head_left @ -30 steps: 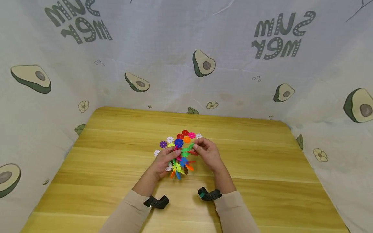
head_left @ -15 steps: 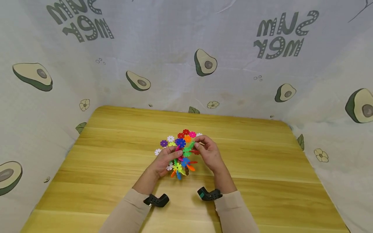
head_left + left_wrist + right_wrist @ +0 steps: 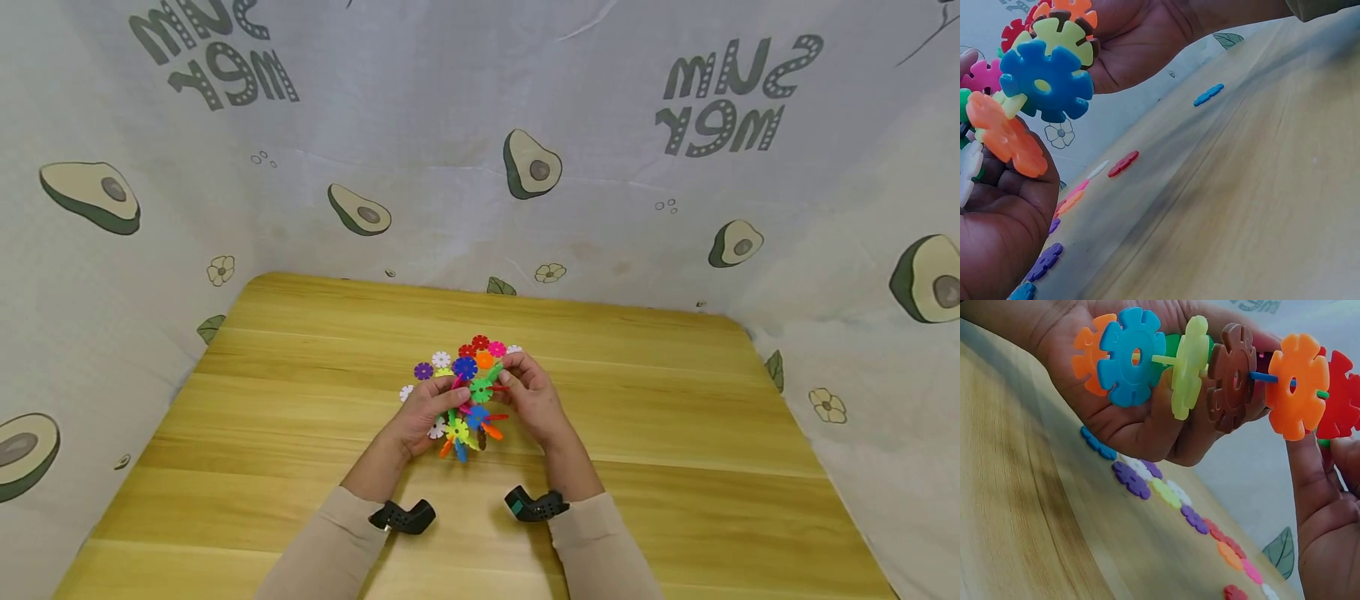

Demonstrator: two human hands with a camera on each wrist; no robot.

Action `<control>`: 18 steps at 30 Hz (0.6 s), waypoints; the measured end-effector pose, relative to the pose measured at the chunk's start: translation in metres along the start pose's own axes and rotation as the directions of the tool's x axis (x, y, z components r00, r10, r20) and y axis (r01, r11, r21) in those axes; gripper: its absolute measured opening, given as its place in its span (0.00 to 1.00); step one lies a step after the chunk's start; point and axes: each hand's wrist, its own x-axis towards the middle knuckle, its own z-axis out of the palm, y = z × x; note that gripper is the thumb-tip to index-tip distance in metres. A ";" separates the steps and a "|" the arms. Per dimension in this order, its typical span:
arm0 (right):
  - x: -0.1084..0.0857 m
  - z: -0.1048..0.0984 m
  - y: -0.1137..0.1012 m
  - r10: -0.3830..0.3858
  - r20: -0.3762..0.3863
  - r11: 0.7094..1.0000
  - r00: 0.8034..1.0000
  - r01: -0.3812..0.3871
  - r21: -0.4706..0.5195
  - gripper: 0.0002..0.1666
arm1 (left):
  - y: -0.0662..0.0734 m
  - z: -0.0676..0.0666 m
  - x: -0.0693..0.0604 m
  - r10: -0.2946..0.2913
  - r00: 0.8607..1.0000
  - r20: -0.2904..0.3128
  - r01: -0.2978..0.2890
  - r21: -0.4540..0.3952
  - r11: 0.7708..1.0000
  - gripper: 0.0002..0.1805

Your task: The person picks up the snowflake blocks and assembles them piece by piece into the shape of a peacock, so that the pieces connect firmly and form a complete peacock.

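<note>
An assembly of interlocked plastic snowflake discs in several colors is held above the table. My left hand grips it from the left, thumb on top beside a green disc. With thumb and index finger, my right hand pinches a second green disc at the assembly's upper right. Blue and orange discs stick out toward the left wrist camera. In the right wrist view, brown, pale yellow and orange discs stand in a row. The right fingertips are partly hidden behind discs there.
Loose discs lie on the wooden table beyond the hands, among them purple, red, pink and white ones. A printed cloth hangs behind the table.
Both hands keep their hold on the assembly. The right hand and its green disc have shifted only slightly, and the whole head view has drifted a little.
</note>
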 end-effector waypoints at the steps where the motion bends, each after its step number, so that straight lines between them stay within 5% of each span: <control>1: 0.000 0.000 0.001 0.005 0.006 1.000 1.000 -0.005 0.017 0.11 | 0.000 0.000 0.000 0.004 1.000 -0.009 -0.004 0.013 1.000 0.06; 7: 0.000 -0.003 0.008 0.014 0.061 0.990 0.998 -0.022 0.140 0.11 | 0.001 -0.001 -0.001 0.014 0.998 -0.056 -0.009 0.093 0.996 0.04; 18: 0.002 -0.004 0.015 0.061 0.106 0.952 0.992 -0.090 0.292 0.11 | 0.002 0.000 0.000 0.013 0.998 -0.064 -0.008 0.072 0.997 0.02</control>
